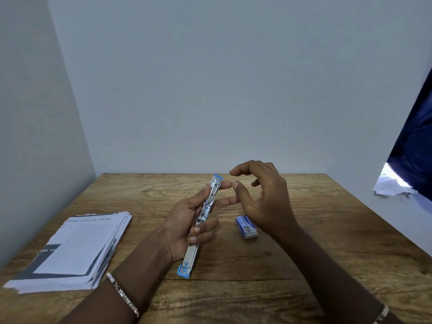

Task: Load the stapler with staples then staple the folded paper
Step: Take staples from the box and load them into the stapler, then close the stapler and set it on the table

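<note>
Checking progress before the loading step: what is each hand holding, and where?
Left hand grips the opened stapler around its middle. Right hand holds nothing visible.

The left hand (187, 220) grips a stapler (203, 224) swung fully open, its metal channel running from 6 toward 12 o'clock above the wooden desk (304, 230). The right hand (261, 197) hovers at its 3 o'clock, fingers (238, 171) curled loosely apart. A staple box (246, 226) lies below it; folded paper (72, 251) sits at 9 o'clock.

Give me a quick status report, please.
Left hand grips opened stapler. Right hand open, empty. Staple box and folded paper untouched on table.
</note>
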Motion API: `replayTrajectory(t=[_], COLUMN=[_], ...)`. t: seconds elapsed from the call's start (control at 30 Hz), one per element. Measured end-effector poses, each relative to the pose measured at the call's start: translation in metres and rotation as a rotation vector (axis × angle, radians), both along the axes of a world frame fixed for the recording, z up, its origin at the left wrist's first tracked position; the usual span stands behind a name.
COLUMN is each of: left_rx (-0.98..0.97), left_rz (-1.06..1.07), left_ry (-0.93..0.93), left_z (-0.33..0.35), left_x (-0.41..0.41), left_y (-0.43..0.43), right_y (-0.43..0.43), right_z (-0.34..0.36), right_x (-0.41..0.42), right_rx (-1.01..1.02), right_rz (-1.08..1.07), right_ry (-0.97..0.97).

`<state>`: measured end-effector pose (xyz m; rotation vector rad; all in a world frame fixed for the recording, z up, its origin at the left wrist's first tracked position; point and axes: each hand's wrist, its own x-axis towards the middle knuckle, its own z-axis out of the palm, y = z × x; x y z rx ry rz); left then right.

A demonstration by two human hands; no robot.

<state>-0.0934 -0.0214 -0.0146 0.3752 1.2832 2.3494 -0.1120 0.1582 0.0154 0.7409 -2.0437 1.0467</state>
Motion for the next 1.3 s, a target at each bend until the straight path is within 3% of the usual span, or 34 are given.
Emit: replayTrajectory(t=[0.3, 0.53, 0.63, 0.77, 0.93, 1.07, 1.2, 1.3], left_rx=[0.115, 0.32, 0.356, 0.34, 0.273, 0.211, 0.093, -0.139], left_rz=[0.173, 0.368, 0.347, 0.34, 0.26, 0.293, 0.392, 0.478], left_ry=[-0.048, -0.229, -0.273, -0.254, -0.158, -0.093, -0.013, 0.11], left_z=[0.0, 0.001, 0.003, 0.0, -0.004, -0.006, -0.009, -0.006], left_x=[-0.009, -0.013, -0.011, -0.011, -0.007, -0.006, -0.006, -0.002], left_y=[-0.003, -0.004, -0.002, 0.002, 0.011, 0.018, 0.019, 0.019], right_y=[-0.006, -0.017, -0.024, -0.022, -0.023, -0.019, -0.021, -0.021], right_z=[0.001, -0.012, -0.012, -0.009, -0.016, -0.019, -0.025, -0.024], right_x=[0.01, 0.016, 0.014, 0.01, 0.008, 0.005, 0.003, 0.001], right_rx=[0.174, 0.532, 0.45, 0.174, 0.09, 0.0, -0.003, -0.02], right_rz=[0.113, 0.211, 0.191, 0.2, 0.117, 0.129, 0.304, 0.352], right_ry=[-0.004, -0.1, -0.06, -0.097, -0.151, -0.351, -0.515, -0.587])
